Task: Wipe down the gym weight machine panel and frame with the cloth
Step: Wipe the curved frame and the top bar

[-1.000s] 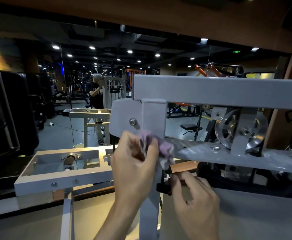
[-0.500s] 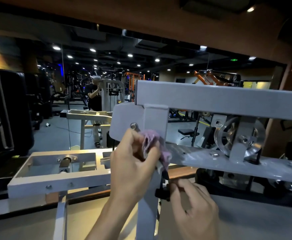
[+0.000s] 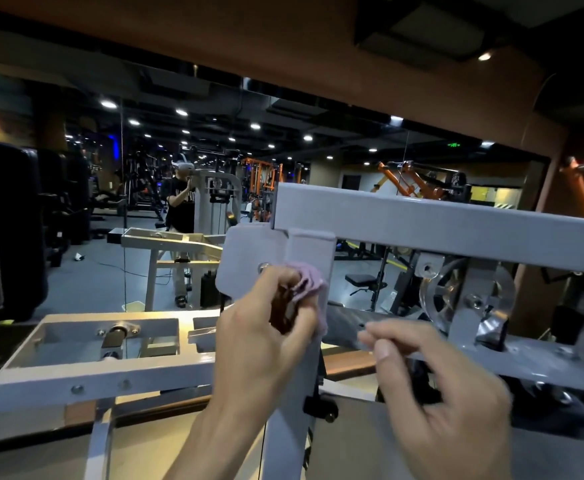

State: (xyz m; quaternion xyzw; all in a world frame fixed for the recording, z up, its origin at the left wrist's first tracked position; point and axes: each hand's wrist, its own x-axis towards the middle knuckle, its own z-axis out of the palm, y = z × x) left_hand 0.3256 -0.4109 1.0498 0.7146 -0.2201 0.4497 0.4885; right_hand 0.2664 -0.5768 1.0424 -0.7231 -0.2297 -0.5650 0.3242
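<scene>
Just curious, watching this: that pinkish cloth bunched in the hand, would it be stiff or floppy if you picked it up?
Probably floppy: the cloth crumples into folds inside the left hand against the grey upright post. It looks light, since fingertips alone hold it. It seems unlikely to slip, being bunched.

No text, label or sign here is legible.

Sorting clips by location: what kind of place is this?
Most likely a commercial gym: a grey weight machine frame with a cable pulley, orange racks and a black bench behind.
</scene>
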